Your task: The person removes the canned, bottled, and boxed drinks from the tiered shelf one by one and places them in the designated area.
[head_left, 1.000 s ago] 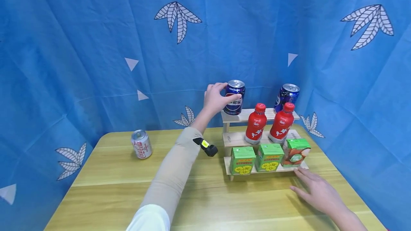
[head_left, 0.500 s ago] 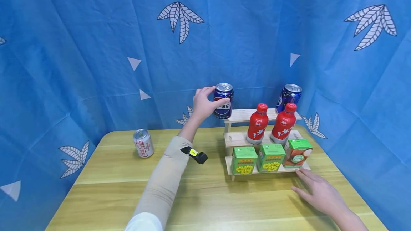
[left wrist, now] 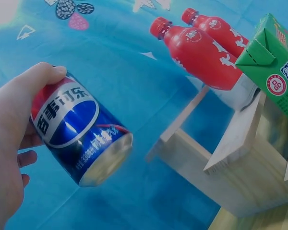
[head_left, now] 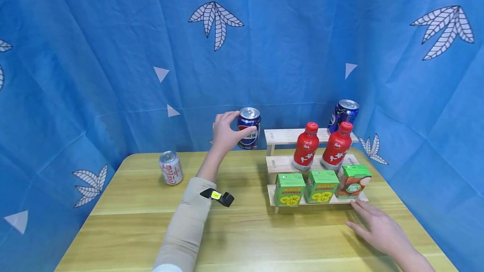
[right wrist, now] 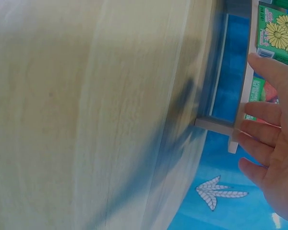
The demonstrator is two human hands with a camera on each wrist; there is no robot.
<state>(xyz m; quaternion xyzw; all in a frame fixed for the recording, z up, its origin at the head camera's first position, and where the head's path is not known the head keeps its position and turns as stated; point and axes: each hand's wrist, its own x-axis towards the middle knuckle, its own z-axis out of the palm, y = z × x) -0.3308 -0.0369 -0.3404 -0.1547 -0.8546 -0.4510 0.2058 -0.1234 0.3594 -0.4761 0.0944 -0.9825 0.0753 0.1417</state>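
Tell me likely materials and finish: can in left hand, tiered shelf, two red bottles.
Can: looks metal, glossy print; bare silvery lid. Tiered shelf: probably wood, matte; pale, faintly grained boards. Red bottles: likely plastic, soft sheen; whitish base below red, which may be a sleeve or coating.

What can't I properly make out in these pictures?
Head view: the lower part of the blue can on the top shelf, partly hidden by the red bottle before it.
Head view: fine print on the Coca-Cola can, too small.
Left wrist view: part of the held can, covered by the left hand; the green carton, cut off by the right edge.
Right wrist view: the coconut carton, partly behind the right hand.
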